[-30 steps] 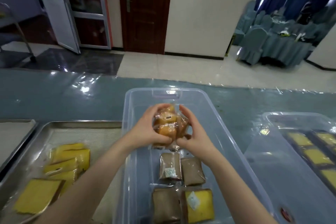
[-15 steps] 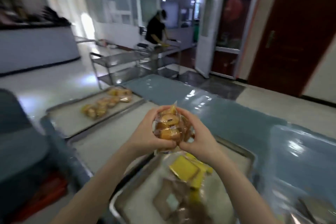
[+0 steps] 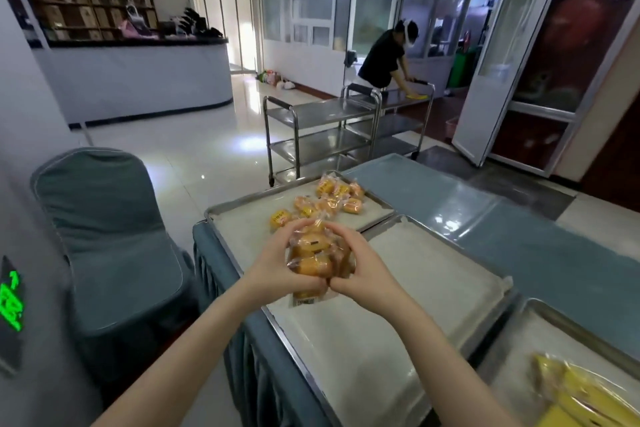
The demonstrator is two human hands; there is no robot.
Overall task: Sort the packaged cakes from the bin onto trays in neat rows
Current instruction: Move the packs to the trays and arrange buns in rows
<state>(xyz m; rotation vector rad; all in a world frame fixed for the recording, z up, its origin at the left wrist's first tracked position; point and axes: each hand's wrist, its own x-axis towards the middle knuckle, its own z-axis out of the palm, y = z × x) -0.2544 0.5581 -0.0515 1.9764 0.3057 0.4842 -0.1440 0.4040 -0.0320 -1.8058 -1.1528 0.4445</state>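
The left hand [image 3: 277, 263] and right hand [image 3: 360, 270] clamp a bundle of clear-wrapped round golden cakes [image 3: 313, 255], perhaps three or four packs. Its long axis runs near to far, above the left edge of the middle paper-lined steel tray [image 3: 433, 270]. A white barcode label [image 3: 304, 302] hangs beneath, unreadable. About seven similar packs lie on the far steel tray [image 3: 242, 218].

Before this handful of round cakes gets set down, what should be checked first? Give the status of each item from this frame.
1. Two-handed grip: left hand and right hand both curl round the held round cakes: ok.
2. Matching tray: the far tray carries the same kind, the placed round cakes: ok.
3. Free space: bare liner shows on the far tray's near-left part: ok.
4. Neat rows there: the placed round cakes lie in a loose cluster: not ok.
5. Pack count in the grip: wrappers overlap: cannot tell.
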